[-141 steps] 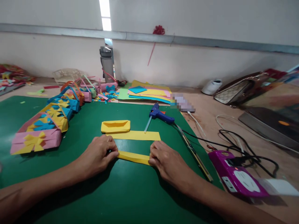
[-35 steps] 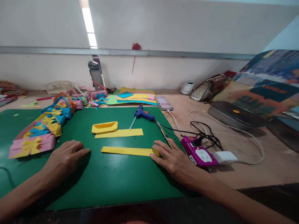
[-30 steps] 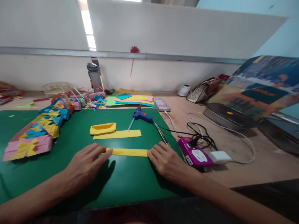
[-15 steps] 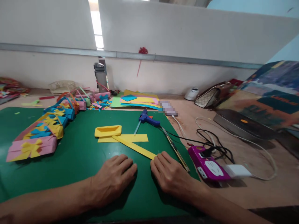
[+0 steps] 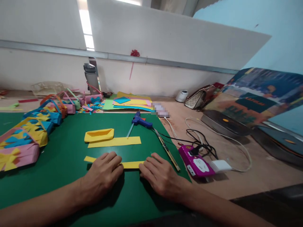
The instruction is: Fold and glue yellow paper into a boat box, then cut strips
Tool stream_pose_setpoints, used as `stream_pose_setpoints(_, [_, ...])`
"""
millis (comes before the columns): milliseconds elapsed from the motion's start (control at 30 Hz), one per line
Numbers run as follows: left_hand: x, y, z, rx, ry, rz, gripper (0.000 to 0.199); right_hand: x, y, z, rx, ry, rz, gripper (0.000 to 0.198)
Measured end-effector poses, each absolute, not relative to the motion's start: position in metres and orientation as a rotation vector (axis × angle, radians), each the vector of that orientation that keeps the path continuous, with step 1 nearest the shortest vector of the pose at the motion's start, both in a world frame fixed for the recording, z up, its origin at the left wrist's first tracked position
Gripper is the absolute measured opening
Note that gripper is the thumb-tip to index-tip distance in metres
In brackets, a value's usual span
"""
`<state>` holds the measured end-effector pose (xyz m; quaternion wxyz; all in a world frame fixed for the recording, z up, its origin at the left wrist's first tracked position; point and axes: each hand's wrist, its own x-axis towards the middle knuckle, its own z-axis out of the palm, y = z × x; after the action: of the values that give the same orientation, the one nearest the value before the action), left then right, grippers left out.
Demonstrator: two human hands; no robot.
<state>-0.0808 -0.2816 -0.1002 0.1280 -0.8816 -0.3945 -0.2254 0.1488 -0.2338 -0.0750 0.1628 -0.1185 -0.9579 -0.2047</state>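
Observation:
A narrow yellow paper strip lies across the green mat, held between both hands. My left hand is closed over it, with the strip's free end sticking out to the left. The right end is under the curled fingers of my right hand. Beyond them, a second, wider yellow strip lies flat. A folded yellow paper tray sits against its left end. A blue glue gun rests behind, its clear glue stick pointing towards the strip.
Finished paper baskets with bows line the left side. Coloured sheets and a bottle stand at the back. Right of the mat are scissors or a similar long tool, a purple power strip and tangled cables.
My left hand has come down onto the strip, which now lies nearly level instead of slanting, drawn nearer and away from the tray. The view has turned to the right.

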Motion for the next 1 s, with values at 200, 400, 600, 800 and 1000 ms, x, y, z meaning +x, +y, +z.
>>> stream_pose_setpoints(200, [-0.0823,-0.2792,-0.1049,-2.576,-1.149,-0.757,0.031,0.1392,-0.2321,-0.0757,-0.515,-2.737,-0.473,0.027])
stream_pose_setpoints(400, [-0.0843,-0.2786,-0.1090,-2.611,-1.204,-0.753,0.033,0.1397,-0.2303,-0.0805,-0.526,-2.750,-0.349,0.030])
stream_pose_setpoints(600, [-0.0870,-0.2810,-0.1080,-2.637,-1.271,-0.734,0.033,0.1426,-0.2324,-0.0837,-0.693,-2.684,-0.148,0.028])
stream_pose_setpoints(800, [-0.0853,-0.2844,-0.1043,-2.664,-1.404,-0.699,0.033,0.1448,-0.2325,-0.0800,-0.917,-2.632,0.164,0.019])
stream_pose_setpoints(1000, [-0.0867,-0.2820,-0.1003,-2.671,-1.614,-0.691,0.033,0.1447,-0.2294,-0.0754,-1.014,-2.598,0.345,0.016])
